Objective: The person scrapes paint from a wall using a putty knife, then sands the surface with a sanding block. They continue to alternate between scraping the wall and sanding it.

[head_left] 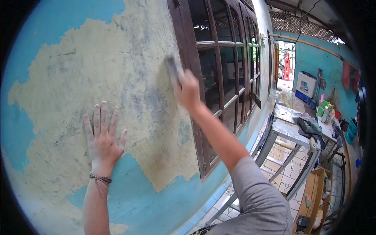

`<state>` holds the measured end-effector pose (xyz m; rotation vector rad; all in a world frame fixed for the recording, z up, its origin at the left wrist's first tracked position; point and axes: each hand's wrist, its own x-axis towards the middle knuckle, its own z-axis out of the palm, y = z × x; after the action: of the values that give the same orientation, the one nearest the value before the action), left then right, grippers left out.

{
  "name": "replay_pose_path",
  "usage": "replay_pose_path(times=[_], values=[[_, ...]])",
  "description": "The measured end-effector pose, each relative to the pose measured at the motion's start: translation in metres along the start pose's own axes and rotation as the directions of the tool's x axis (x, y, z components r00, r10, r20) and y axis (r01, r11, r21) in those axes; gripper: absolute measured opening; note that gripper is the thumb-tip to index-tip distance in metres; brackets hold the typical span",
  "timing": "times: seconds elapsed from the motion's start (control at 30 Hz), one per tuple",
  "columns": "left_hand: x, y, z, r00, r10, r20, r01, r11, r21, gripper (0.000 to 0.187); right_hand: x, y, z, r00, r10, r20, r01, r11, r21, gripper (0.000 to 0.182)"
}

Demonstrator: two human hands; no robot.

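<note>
My left hand (103,143) lies flat against the wall (98,74), its fingers spread and dusted pale. Around it the blue paint is gone in a large ragged patch, showing a cream and grey surface. My right hand (188,90) is closed around a scraper (173,68), raised beside the dark brown window frame (186,47). Motion blurs the scraper, so its exact shape and whether its edge touches the wall cannot be made out. Blue paint (129,196) still covers the wall below both hands.
Right of the frame are window panes (209,66) with an open latch side. A metal stepladder or stand (290,131) with dark cloth on top stands to the right. Beyond are a wooden box (313,196), a washing machine (305,87) and a cluttered table (327,127).
</note>
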<state>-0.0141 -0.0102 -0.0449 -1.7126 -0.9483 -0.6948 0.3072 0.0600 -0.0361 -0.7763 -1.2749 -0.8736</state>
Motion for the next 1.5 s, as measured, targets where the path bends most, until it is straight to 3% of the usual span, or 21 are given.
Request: replay_pose_path(times=[0.07,0.17,0.27,0.33,0.43,0.53,0.63,0.73,0.93,1.03,1.1,1.13,1.17,1.2,1.27,1.37,1.47,1.5], values=[[-0.002,0.002,0.000,1.000,-0.023,0.000,0.023,1.000,0.000,0.073,0.093,0.015,0.024,0.993,-0.085,-0.086,0.076,0.992,-0.103,0.015],[-0.003,0.002,0.002,0.999,-0.041,-0.021,0.040,0.999,-0.023,0.073,0.182,0.014,0.030,0.992,-0.072,-0.102,0.053,0.982,-0.182,0.013],[-0.011,0.004,0.004,0.998,-0.045,-0.040,0.042,0.996,-0.073,0.072,0.155,0.019,0.029,0.945,-0.325,-0.047,0.305,0.922,-0.238,0.008],[-0.009,0.004,0.003,0.996,-0.036,-0.079,0.028,0.994,-0.101,0.070,0.095,0.007,0.017,0.915,-0.398,-0.059,0.371,0.892,-0.260,0.017],[0.002,0.018,0.008,0.971,-0.037,-0.237,-0.016,0.976,-0.217,0.065,0.016,-0.009,-0.002,0.951,-0.306,0.036,0.306,0.927,-0.217,0.036],[0.050,0.050,0.014,0.944,0.132,-0.304,-0.232,0.918,-0.322,0.057,-0.003,-0.009,-0.010,0.956,-0.284,0.079,0.294,0.939,-0.180,0.044],[0.115,0.082,0.007,0.902,0.215,-0.374,-0.300,0.935,-0.188,0.051,-0.002,-0.005,-0.013,0.964,-0.240,0.109,0.253,0.960,-0.118,0.051],[0.157,0.089,0.028,0.915,0.286,-0.286,-0.309,0.950,-0.039,0.043,-0.006,0.001,-0.010,0.973,-0.227,0.047,0.228,0.974,-0.012,0.049],[0.125,0.094,0.036,0.872,0.370,-0.320,-0.357,0.929,0.099,0.033,-0.015,0.017,-0.009,0.948,-0.307,-0.084,0.316,0.941,0.124,0.033],[0.170,0.073,0.027,0.868,0.303,-0.393,-0.280,0.953,0.116,0.031,0.051,0.038,0.012,0.909,-0.366,-0.198,0.401,0.899,0.179,0.026],[0.216,0.055,0.013,0.885,0.115,-0.452,-0.122,0.992,0.014,0.028,0.122,0.044,0.033,0.867,-0.435,-0.245,0.478,0.863,0.160,0.027],[0.238,0.043,0.007,0.864,0.096,-0.494,-0.077,0.995,0.057,0.028,0.160,0.046,0.042,0.850,-0.469,-0.237,0.519,0.820,0.239,0.033],[0.255,0.032,0.004,0.841,0.074,-0.536,-0.027,0.995,0.095,0.027,0.188,0.046,0.046,0.838,-0.504,-0.207,0.538,0.828,0.161,0.039],[0.264,0.026,0.004,0.807,0.102,-0.581,-0.041,0.992,0.116,0.027,0.207,0.044,0.051,0.837,-0.504,-0.211,0.546,0.795,0.265,0.040],[0.270,0.021,0.009,0.737,0.154,-0.658,-0.068,0.986,0.155,0.026,0.200,0.043,0.052,0.845,-0.489,-0.217,0.531,0.817,0.225,0.038],[0.234,0.044,0.017,0.803,0.123,-0.583,-0.121,0.992,0.043,0.027,0.150,0.040,0.047,0.878,-0.428,-0.214,0.469,0.858,0.210,0.034],[0.197,0.077,0.002,0.960,0.111,-0.258,-0.099,0.993,0.058,0.027,0.078,0.029,0.025,0.930,-0.326,-0.172,0.356,0.914,0.194,0.032],[0.176,0.084,0.011,0.939,0.176,-0.296,-0.169,0.984,0.051,0.028,0.050,0.027,0.016,0.945,-0.297,-0.140,0.319,0.930,0.183,0.031]])
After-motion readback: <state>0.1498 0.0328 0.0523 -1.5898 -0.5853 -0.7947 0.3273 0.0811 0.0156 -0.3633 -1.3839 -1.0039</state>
